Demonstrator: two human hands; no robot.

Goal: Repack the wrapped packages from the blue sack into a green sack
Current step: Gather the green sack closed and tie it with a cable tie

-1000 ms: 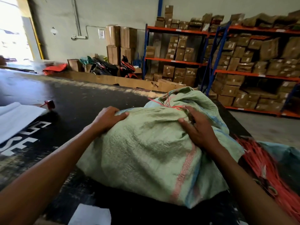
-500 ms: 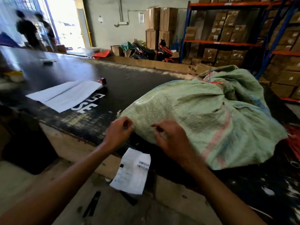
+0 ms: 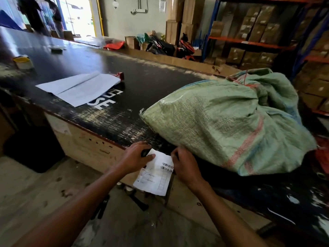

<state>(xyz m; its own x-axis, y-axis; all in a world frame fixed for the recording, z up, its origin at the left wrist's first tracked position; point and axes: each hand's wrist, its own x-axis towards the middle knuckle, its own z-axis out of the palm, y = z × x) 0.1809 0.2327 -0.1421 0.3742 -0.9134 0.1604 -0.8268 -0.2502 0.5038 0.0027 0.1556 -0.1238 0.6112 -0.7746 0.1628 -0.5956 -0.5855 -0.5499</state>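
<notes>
A stuffed green woven sack (image 3: 231, 122) lies on the black table (image 3: 142, 90), its far end bunched and tied with red string (image 3: 244, 81). A white paper label (image 3: 154, 179) with barcodes hangs over the table's front edge just left of the sack's near corner. My left hand (image 3: 137, 157) holds the label's top left corner under its thumb, with a small dark object (image 3: 145, 152) in its curled fingers. My right hand (image 3: 185, 166) pinches the label's top right corner, its knuckles against the sack's lower edge. No blue sack or wrapped packages are visible.
White sheets (image 3: 78, 88) and a small red object (image 3: 121, 75) lie mid-table, and a tape roll (image 3: 23, 62) sits at far left. Red cords (image 3: 323, 157) lie right of the sack. Shelves of cartons (image 3: 258, 32) stand behind. Two people (image 3: 32, 13) stand by the doorway. Dark tools (image 3: 138, 200) lie on the floor.
Both hands left the sack's near edge and dropped to the paper label at the table's front edge. The view has pulled back and turned left.
</notes>
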